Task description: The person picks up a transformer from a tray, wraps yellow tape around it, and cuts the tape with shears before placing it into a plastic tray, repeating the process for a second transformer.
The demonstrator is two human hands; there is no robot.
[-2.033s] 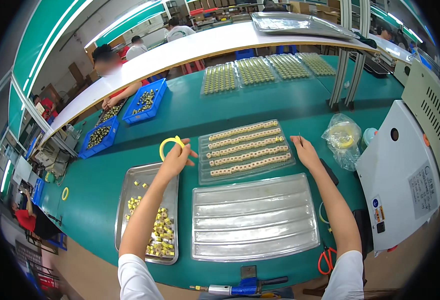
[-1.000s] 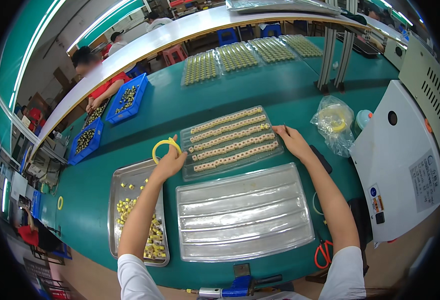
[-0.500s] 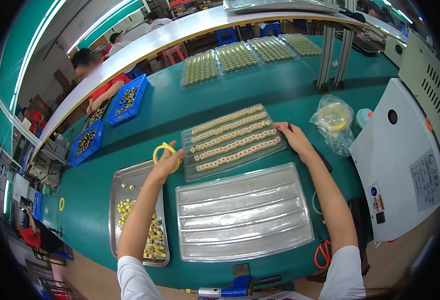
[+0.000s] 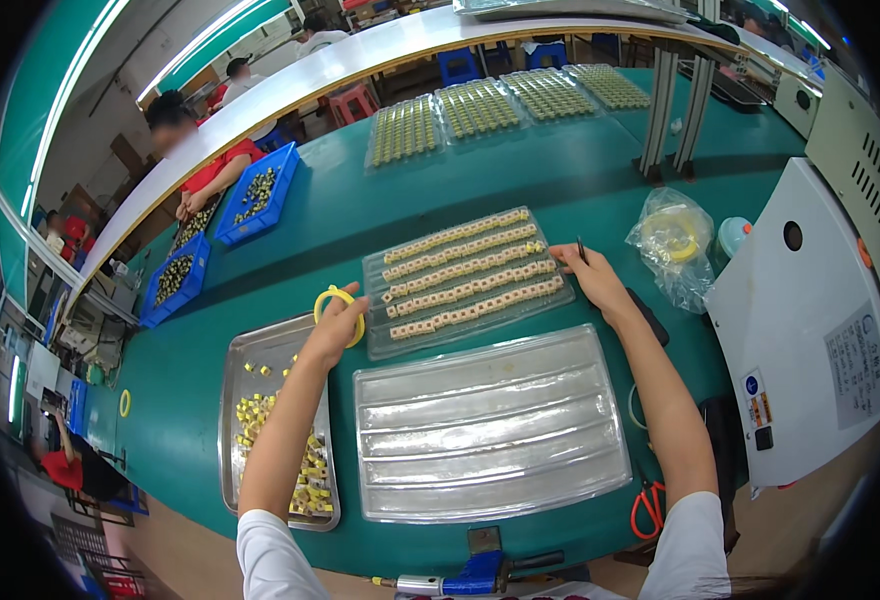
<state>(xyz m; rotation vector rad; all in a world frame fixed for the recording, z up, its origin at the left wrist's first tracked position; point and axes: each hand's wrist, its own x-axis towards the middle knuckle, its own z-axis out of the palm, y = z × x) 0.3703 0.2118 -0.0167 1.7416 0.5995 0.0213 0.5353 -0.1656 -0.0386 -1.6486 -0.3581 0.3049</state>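
A clear plastic tray [image 4: 380,345] lies in the middle of the table, with several rows of small cream-and-yellow block-like parts [image 4: 470,267] in its grooves. My left hand [image 4: 336,326] is by its left edge, fingers closed round a yellow tape roll [image 4: 361,326]. At the opposite edge, my right hand [image 4: 594,276] touches the tray with its fingertips and holds a thin dark pointed tool [image 4: 581,246], apparently tweezers. Nearer me lies a second clear tray [image 4: 490,432] with bare grooves. Under my left forearm, a metal tray [image 4: 232,440] holds loose yellow parts [image 4: 310,485].
Red-handled scissors [image 4: 648,510] and a blue-handled tool [image 4: 475,575] lie near the front edge. A bagged yellow roll [image 4: 678,240] sits beside the white machine [image 4: 800,330] at right. Filled trays [image 4: 480,108] stand at the back; blue bins [image 4: 260,200] are near a co-worker in red.
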